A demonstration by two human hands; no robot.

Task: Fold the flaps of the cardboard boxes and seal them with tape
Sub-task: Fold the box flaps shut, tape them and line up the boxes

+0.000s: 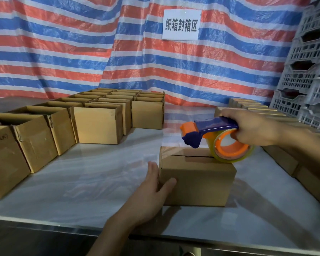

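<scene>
1. Fingers [152, 169] of your left hand [151, 191] lie spread flat against the left end of the small closed brown cardboard box [198, 182], thumb on its near face. You grip nothing; you brace the box, most likely so it cannot slide while tape is pulled.
2. To your far left, open-topped brown cardboard boxes [98, 122] stand in rows on the pale glossy bench [100, 172], flaps not yet folded, seemingly queued within reach.
3. That small box sits near the bench's front edge, centre-right. Its top flaps meet along a seam [185, 156], part of which looks already covered with tape.
4. Your right hand [251, 126] is wrapped around the handle of the blue and orange plastic tape dispenser [211, 133]. Its clear roll [231, 146] touches the box's top right end, probably placed to run tape along the seam.
5. Further right, more brown boxes [284, 159] line the bench edge, apparently sealed.
</scene>
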